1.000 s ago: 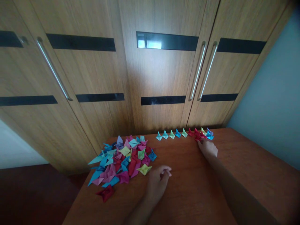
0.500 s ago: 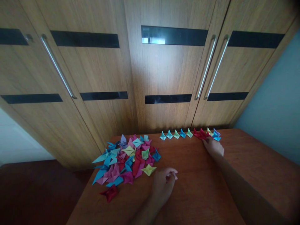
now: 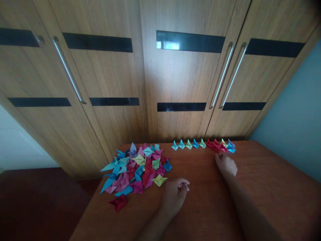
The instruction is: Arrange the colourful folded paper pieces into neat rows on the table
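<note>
My left hand [image 3: 175, 194] rests over the table with its fingers curled, thumb and index close together; whether something small is between them cannot be made out. Beside it lies a yellow folded paper piece [image 3: 159, 180], at the edge of a heap of colourful folded papers [image 3: 137, 169]. My right hand [image 3: 226, 164] is just in front of a group of red folded papers [image 3: 216, 145], its fingers bent down and their tips partly hidden. Left of the red group, several blue and green pieces [image 3: 189, 144] stand in a row along the back edge.
Behind the brown table [image 3: 200, 207] rises a wooden wardrobe [image 3: 180, 77] with metal handles. A red folded paper [image 3: 118, 203] lies apart at the front left. Yellow, blue and purple pieces [image 3: 231, 146] sit at the back right.
My right hand has drawn back from the red papers, slightly toward me and left. My left hand has barely moved. The camera view has shifted a little.
</note>
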Tool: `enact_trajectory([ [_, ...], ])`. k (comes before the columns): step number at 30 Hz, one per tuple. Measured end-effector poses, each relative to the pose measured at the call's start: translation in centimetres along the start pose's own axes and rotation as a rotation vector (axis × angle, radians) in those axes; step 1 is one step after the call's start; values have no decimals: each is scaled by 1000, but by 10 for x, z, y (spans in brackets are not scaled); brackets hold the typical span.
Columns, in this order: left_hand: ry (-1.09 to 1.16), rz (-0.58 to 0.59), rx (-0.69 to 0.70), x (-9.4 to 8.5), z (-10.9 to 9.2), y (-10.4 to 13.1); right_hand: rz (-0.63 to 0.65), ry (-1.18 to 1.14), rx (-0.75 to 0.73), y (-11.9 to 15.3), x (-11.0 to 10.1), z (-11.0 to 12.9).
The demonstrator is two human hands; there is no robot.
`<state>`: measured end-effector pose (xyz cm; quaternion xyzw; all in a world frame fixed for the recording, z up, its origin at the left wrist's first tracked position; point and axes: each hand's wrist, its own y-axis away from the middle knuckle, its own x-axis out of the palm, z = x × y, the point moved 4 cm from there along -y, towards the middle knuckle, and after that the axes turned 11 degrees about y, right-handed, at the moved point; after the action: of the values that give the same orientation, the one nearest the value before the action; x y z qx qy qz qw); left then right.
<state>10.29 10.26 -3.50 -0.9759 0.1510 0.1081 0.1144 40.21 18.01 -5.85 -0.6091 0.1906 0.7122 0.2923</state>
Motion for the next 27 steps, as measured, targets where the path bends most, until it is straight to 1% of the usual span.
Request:
enact_trajectory([
  [2,-14,-1,15,2,0,2,27,12,-118,21,2,17],
  [4,-47,-8,41,2,-3,4,42,30,-293,46,3,39],
  [6,-126,-3,84,-3,-10,5,19,22,-474,70,3,59],
  [8,-261,15,158,-17,-23,4,3,-14,-615,89,1,73],
  [10,-407,5,255,-38,-39,2,4,-63,-688,98,0,79],
  [12,-474,-102,272,-68,-51,-1,21,-121,-703,100,-1,79],
  [13,-522,-142,246,-82,-54,-2,33,-150,-701,99,-1,78],
  [15,-632,-101,180,-100,-56,-4,54,-200,-694,95,-1,76],
  [16,-683,-64,139,-106,-54,-4,59,-214,-693,94,-1,75],
  [18,-773,24,59,-112,-47,-4,62,-225,-691,92,0,74],
  [21,-855,133,-18,-110,-36,-2,69,-236,-686,92,1,74],
  [24,-867,201,-49,-106,-30,-2,68,-248,-690,91,3,74],
  [27,-819,230,-112,-103,-28,-4,65,-245,-705,91,4,74],
])
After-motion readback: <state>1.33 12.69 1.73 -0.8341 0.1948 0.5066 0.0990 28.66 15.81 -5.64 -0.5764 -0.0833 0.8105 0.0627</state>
